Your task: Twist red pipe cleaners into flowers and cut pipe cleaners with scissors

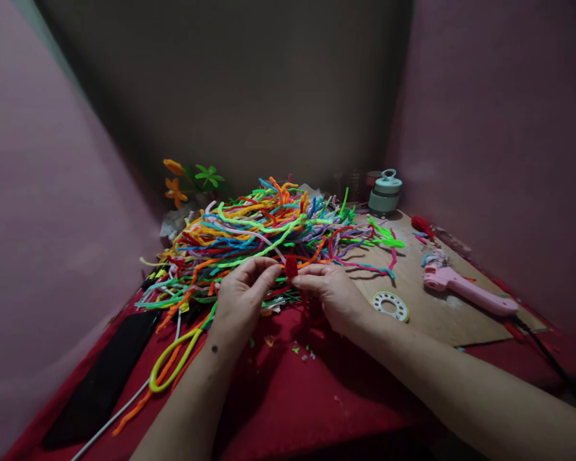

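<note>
My left hand (244,294) and my right hand (330,293) meet over the red cloth (307,397), both pinching a small red pipe cleaner piece (291,266) between their fingertips. The fingers of each hand are closed on it. Right behind the hands lies a big tangled heap of coloured pipe cleaners (269,230). A small tape roll (390,305) lies just right of my right hand.
A pink glue gun (465,289) with a black cord rests on a brown board (436,307) at the right. Yellow-handled scissors (173,358) and a black flat object (105,378) lie at the left. Stacked tape rolls (384,192) and pipe-cleaner flowers (192,179) stand at the back. Pink walls close in on both sides.
</note>
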### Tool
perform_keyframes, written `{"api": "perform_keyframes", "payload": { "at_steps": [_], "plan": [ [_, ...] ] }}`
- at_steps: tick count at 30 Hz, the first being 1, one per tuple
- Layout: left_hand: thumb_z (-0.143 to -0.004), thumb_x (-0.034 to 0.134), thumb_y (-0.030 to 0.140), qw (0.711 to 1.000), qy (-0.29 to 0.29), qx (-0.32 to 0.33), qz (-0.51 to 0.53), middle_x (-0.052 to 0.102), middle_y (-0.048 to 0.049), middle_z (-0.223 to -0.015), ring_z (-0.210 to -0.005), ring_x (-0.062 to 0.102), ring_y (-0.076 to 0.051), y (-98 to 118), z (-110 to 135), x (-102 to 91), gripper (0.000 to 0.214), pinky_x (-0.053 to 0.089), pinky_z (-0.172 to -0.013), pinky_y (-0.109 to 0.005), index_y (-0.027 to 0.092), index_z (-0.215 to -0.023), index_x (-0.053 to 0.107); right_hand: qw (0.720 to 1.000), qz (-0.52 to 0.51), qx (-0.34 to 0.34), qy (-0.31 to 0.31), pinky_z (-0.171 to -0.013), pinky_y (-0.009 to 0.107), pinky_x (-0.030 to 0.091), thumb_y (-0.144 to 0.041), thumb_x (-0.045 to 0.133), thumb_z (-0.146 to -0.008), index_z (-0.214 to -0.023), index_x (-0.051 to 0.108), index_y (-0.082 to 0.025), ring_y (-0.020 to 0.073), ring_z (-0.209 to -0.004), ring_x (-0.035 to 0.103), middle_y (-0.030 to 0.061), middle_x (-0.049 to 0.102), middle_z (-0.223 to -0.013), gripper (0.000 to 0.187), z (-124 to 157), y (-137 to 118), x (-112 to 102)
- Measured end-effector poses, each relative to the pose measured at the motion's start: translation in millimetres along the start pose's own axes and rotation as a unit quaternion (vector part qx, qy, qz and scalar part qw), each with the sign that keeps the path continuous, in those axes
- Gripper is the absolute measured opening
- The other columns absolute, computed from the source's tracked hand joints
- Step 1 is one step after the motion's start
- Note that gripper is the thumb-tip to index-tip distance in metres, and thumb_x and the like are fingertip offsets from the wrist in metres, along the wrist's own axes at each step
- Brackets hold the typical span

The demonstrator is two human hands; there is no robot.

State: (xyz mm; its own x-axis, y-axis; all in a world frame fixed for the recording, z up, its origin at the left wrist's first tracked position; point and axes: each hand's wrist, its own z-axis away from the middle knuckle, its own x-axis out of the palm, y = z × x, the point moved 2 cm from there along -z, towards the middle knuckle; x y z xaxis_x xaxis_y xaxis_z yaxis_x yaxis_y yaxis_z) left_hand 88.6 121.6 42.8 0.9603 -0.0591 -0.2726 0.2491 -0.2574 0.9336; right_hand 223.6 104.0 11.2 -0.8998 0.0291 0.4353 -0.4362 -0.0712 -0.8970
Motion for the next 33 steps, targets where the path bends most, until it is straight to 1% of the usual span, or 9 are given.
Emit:
{"api": "perform_keyframes", "payload": {
  "at_steps": [3, 6, 11, 14, 18, 22, 25, 28, 33],
  "plan": [
    [-0.066, 0.068, 0.030, 0.997, -0.064, -0.028, 0.013, 0.067, -0.0011, -0.076, -0.068, 0.057, -0.013, -1, -1, 5.0, 0.018, 0.043, -0.064, -0.021, 0.016, -0.078, 0.066, 0.999, -0.024, -0.038, 0.000, -0.051, 0.022, 0.029, -0.021, 0.069, -0.057, -0.064, 0.060, -0.015, 0.0066, -0.048, 0.042, -0.0054, 0.052, -0.053, 0.013, -7, 1, -4],
    [-0.067, 0.067, 0.028, 0.998, -0.050, -0.023, -0.015, 0.066, -0.0008, -0.072, -0.067, 0.057, -0.013, -1, -1, 7.0, 0.014, 0.043, -0.065, -0.021, 0.016, -0.074, 0.067, 0.999, -0.007, -0.041, -0.018, -0.049, 0.022, 0.029, -0.020, 0.067, -0.058, -0.062, 0.055, -0.015, 0.0063, -0.048, 0.041, -0.0064, 0.049, -0.052, 0.014, -10, -2, -6],
    [-0.068, 0.065, 0.027, 0.997, -0.035, 0.020, -0.064, 0.064, 0.0004, -0.069, -0.066, 0.055, -0.013, -2, -1, 5.4, 0.010, 0.042, -0.063, -0.021, 0.017, -0.071, 0.065, 0.992, 0.112, -0.040, -0.039, -0.047, 0.022, 0.030, -0.015, 0.057, -0.059, -0.058, 0.055, -0.014, 0.0071, -0.046, 0.041, -0.0045, 0.049, -0.050, 0.003, -9, -18, -3],
    [-0.070, 0.063, 0.028, 0.995, -0.044, 0.032, -0.087, 0.063, 0.0006, -0.068, -0.064, 0.055, -0.013, -4, -1, 3.9, 0.010, 0.041, -0.061, -0.022, 0.018, -0.071, 0.064, 0.979, 0.197, -0.027, -0.048, -0.046, 0.022, 0.029, -0.015, 0.055, -0.057, -0.061, 0.060, -0.013, 0.0076, -0.046, 0.040, -0.0030, 0.051, -0.051, 0.006, -9, -23, -2],
    [-0.070, 0.061, 0.026, 0.989, -0.048, 0.056, -0.130, 0.062, 0.0002, -0.068, -0.063, 0.054, -0.013, -5, -1, 2.6, 0.008, 0.040, -0.058, -0.022, 0.019, -0.070, 0.063, 0.953, 0.294, -0.067, -0.042, -0.047, 0.022, 0.029, -0.015, 0.052, -0.057, -0.064, 0.064, -0.012, 0.0083, -0.049, 0.040, -0.0025, 0.052, -0.053, 0.014, -12, -20, -7],
    [-0.074, 0.057, 0.022, 0.970, -0.042, 0.119, -0.209, 0.061, -0.0002, -0.067, -0.061, 0.054, -0.012, -4, 3, 5.2, 0.008, 0.039, -0.058, -0.023, 0.018, -0.069, 0.061, 0.931, 0.345, -0.100, -0.057, -0.047, 0.022, 0.028, -0.016, 0.050, -0.060, -0.061, 0.063, -0.013, 0.0084, -0.049, 0.038, -0.0035, 0.049, -0.050, 0.014, -13, -15, -11],
    [-0.076, 0.055, 0.018, 0.931, 0.008, 0.227, -0.285, 0.059, -0.0012, -0.063, -0.061, 0.052, -0.014, 0, 11, 10.5, 0.011, 0.037, -0.060, -0.026, 0.017, -0.065, 0.058, 0.950, 0.296, -0.094, -0.039, -0.047, 0.021, 0.028, -0.016, 0.052, -0.060, -0.061, 0.062, -0.013, 0.0080, -0.050, 0.038, -0.0041, 0.049, -0.051, 0.011, -11, -15, -11],
    [-0.077, 0.053, 0.016, 0.856, 0.052, 0.344, -0.383, 0.055, -0.0022, -0.059, -0.060, 0.050, -0.015, 6, 22, 19.1, 0.014, 0.034, -0.061, -0.030, 0.016, -0.064, 0.057, 0.981, 0.186, -0.061, -0.011, -0.047, 0.021, 0.027, -0.014, 0.054, -0.059, -0.057, 0.059, -0.013, 0.0070, -0.048, 0.037, -0.0050, 0.048, -0.049, 0.006, -8, -13, -7],
    [-0.078, 0.053, 0.015, 0.739, 0.085, 0.433, -0.508, 0.053, -0.0029, -0.056, -0.058, 0.048, -0.017, 11, 34, 31.5, 0.013, 0.029, -0.058, -0.034, 0.014, -0.068, 0.061, 0.999, 0.008, -0.043, 0.009, -0.043, 0.022, 0.020, -0.014, 0.058, -0.058, -0.052, 0.050, -0.015, 0.0052, -0.042, 0.029, -0.0080, 0.040, -0.043, 0.010, -5, -4, -3]
  ]
}}
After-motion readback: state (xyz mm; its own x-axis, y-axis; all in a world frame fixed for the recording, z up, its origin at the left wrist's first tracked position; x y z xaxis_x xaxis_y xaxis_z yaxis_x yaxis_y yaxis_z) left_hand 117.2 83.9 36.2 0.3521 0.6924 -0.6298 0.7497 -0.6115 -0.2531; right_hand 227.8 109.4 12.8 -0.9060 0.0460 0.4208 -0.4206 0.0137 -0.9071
